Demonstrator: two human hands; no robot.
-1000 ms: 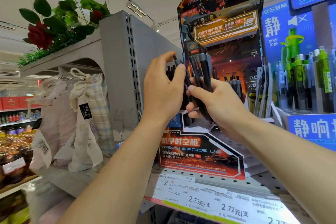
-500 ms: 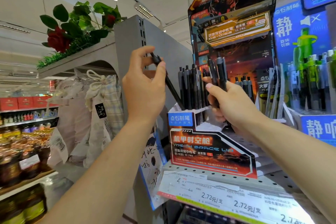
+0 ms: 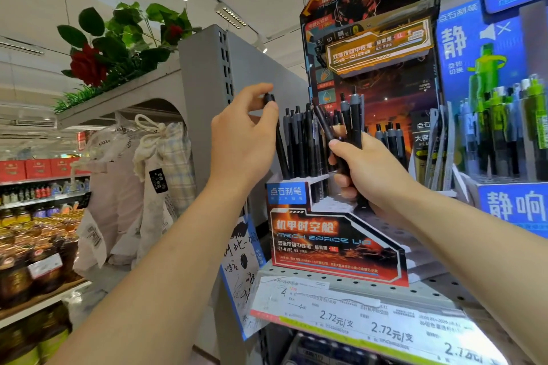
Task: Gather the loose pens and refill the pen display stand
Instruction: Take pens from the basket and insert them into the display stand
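A red and black cardboard pen display stand (image 3: 332,243) sits on a perforated shelf. A row of black pens (image 3: 302,142) stands upright in its upper left tier. My left hand (image 3: 243,139) pinches the top of one black pen (image 3: 280,151), whose lower end reaches the far left end of that row. My right hand (image 3: 367,175) grips a bundle of several black and grey pens (image 3: 351,121) upright in front of the stand's middle. More pens (image 3: 388,135) stand further back in the stand.
A blue display (image 3: 504,115) with green and grey pens stands right of the stand. The grey shelf end panel (image 3: 204,115) rises at the left. Price labels (image 3: 370,326) run along the shelf edge. Cloth bags (image 3: 148,184) hang at the left.
My left hand has pulled one pen out of the bundle, carried it left and brought it upright down at the left end of the row. The view shifted left.
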